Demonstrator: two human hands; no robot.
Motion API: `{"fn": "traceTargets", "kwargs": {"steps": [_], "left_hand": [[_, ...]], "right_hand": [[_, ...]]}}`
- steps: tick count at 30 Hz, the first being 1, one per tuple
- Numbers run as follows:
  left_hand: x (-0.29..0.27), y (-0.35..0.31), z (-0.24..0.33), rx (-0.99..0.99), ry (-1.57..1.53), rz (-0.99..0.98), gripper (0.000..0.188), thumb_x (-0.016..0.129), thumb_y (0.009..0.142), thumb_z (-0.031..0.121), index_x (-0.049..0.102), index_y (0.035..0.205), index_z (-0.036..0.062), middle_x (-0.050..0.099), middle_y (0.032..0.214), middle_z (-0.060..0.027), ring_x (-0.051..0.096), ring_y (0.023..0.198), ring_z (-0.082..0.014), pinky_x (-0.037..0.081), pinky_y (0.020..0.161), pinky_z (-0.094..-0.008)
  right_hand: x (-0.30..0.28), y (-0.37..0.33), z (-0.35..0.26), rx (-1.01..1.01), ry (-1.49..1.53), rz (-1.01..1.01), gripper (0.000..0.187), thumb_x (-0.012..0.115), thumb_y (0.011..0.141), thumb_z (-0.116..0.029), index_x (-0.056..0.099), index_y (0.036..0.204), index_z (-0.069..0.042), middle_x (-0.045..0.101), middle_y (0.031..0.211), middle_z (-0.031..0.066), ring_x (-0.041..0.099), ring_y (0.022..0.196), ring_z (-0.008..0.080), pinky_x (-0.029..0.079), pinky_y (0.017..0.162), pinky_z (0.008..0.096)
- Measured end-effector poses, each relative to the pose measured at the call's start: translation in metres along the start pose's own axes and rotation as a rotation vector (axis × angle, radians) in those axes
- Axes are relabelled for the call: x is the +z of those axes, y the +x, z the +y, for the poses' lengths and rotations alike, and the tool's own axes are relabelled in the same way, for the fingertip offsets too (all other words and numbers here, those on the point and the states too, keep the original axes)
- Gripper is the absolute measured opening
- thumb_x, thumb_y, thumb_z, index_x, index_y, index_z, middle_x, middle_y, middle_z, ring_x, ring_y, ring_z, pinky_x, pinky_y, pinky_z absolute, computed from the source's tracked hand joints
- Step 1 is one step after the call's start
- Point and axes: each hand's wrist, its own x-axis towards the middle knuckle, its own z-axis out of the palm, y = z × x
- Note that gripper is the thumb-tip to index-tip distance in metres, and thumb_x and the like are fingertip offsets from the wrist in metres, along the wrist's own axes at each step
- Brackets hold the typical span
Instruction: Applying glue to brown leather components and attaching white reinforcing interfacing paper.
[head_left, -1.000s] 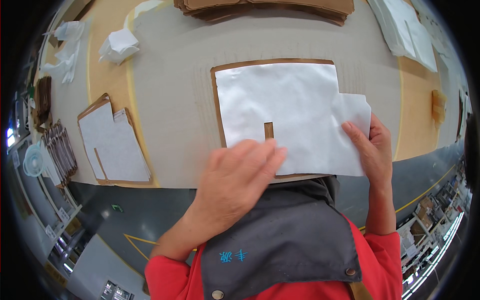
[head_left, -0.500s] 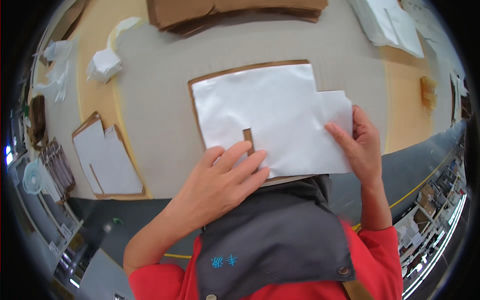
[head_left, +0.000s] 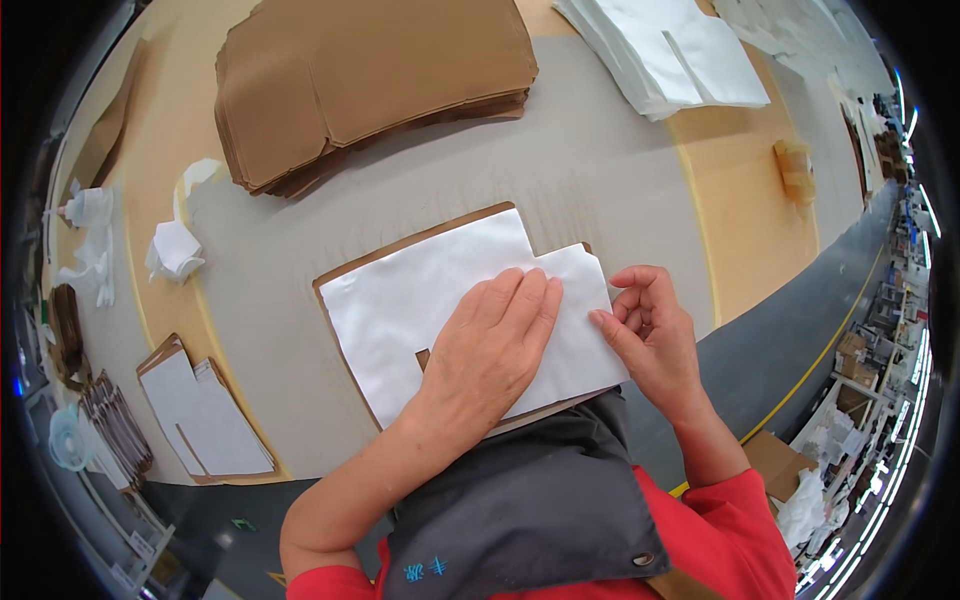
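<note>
Head view: blue characters (head_left: 425, 570) are stitched on the dark grey apron (head_left: 520, 510) at the bottom centre of the frame. A small green floor marking (head_left: 243, 524) at lower left is too small to make out.

One notched white sheet (head_left: 390, 300) lies at the centre of the frame on one brown sheet (head_left: 425, 240), whose edge shows along the top and left. Two bare hands are at it. The left hand (head_left: 495, 345) lies flat on the white sheet, fingers together, gripping nothing; it covers most of a narrow slot. The right hand (head_left: 655, 335) is loosely curled, thumb tip over the sheet's right edge; whether it pinches the sheet I cannot tell.

Two stacks stand at the top, both cut off by the frame or its dark rim: brown sheets (head_left: 400, 70) left of centre, slotted white sheets (head_left: 640, 55) to the right. Their layers blur together, beyond counting. One set of white-and-brown pieces (head_left: 205, 420) lies at lower left, one crumpled white wad (head_left: 174, 250) above it, and one amber tape roll (head_left: 795, 172) at right. Shelving (head_left: 850, 400) at the right rim is bent and indistinct.
</note>
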Motion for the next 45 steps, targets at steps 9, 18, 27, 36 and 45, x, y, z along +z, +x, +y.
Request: {"fn": "traceTargets", "kwargs": {"steps": [9,18,27,36,45], "left_hand": [[-0.012,0.006,0.004,0.000,-0.056,-0.042,0.050,0.061,0.080,0.009,0.064,0.129,0.0044,0.059,0.128,-0.0118,0.056,0.122,-0.0291,0.047,0.102,-0.0403],[-0.011,0.007,0.020,0.193,-0.261,-0.188,0.039,0.065,0.078,0.009,0.064,0.117,0.0092,0.056,0.111,-0.0084,0.055,0.109,-0.0252,0.049,0.097,-0.0374],[-0.025,-0.009,0.010,0.178,-0.243,-0.111,0.046,0.063,0.081,0.007,0.063,0.127,0.0096,0.056,0.124,-0.0128,0.056,0.119,-0.0295,0.050,0.101,-0.0401],[-0.047,-0.060,-0.035,-0.260,0.037,-0.080,0.055,0.063,0.093,0.018,0.051,0.143,0.0003,0.048,0.148,-0.0160,0.044,0.141,-0.0334,0.033,0.117,-0.0494],[-0.032,-0.078,-0.049,-0.345,0.063,-0.154,0.068,0.049,0.100,0.045,0.040,0.153,0.0035,0.034,0.161,-0.0149,0.030,0.150,-0.0306,0.014,0.123,-0.0539]], "right_hand": [[-0.008,-0.001,0.003,0.022,-0.016,-0.003,0.036,0.077,0.089,-0.010,0.055,0.116,-0.003,0.057,0.080,0.0000,0.047,0.061,0.0057,0.043,0.059,0.0217],[-0.034,-0.009,0.038,-0.513,-0.076,0.165,0.034,0.071,0.094,-0.027,0.065,0.118,-0.003,0.065,0.117,0.0111,0.060,0.098,0.0208,0.051,0.079,0.0312],[-0.021,0.000,0.017,-0.785,-0.330,0.108,0.062,0.051,0.099,-0.057,0.070,0.121,-0.001,0.060,0.135,0.0156,0.054,0.119,0.0318,0.045,0.102,0.0407],[0.038,0.042,-0.030,-0.856,-0.792,-0.284,0.094,0.040,0.087,-0.077,0.041,0.154,-0.011,0.034,0.162,0.0090,0.029,0.150,0.0278,0.015,0.123,0.0516],[0.052,0.059,-0.022,-0.814,-0.989,-0.265,0.097,0.038,0.086,-0.078,0.033,0.158,-0.013,0.030,0.164,0.0044,0.024,0.153,0.0238,0.003,0.123,0.0585]]}}
